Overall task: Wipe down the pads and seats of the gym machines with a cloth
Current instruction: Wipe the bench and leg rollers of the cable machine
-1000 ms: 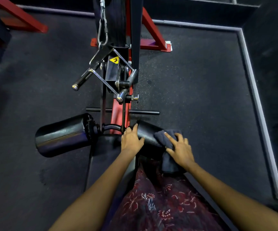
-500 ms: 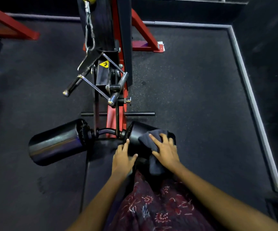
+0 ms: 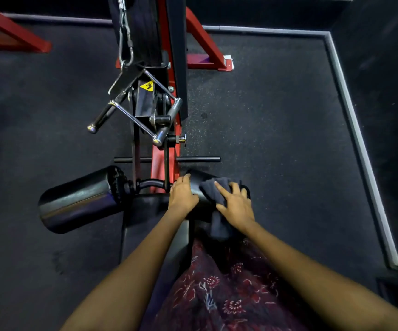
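Two black roller pads flank the machine's red post. The left roller pad (image 3: pixel 78 199) is bare. On the right roller pad (image 3: pixel 199 181) lies a dark grey cloth (image 3: pixel 217 191), draped over its top and hanging down the near side. My right hand (image 3: pixel 235 204) presses the cloth flat against this pad, fingers spread. My left hand (image 3: pixel 182 194) rests on the pad's inner end, fingers lying over it. The black seat (image 3: pixel 145 218) runs toward me below the pads.
A chrome V-handle (image 3: pixel 136 113) hangs on a chain and carabiner from the black and red upright ahead. A thin black crossbar (image 3: pixel 198 159) sits on the rubber floor. A grey border strip (image 3: pixel 360 139) edges the floor on the right. Another red frame (image 3: pixel 14 32) stands far left.
My right hand with the cloth has shifted a little along the top of the right roller pad. My left hand has moved back up onto the pad's inner end.
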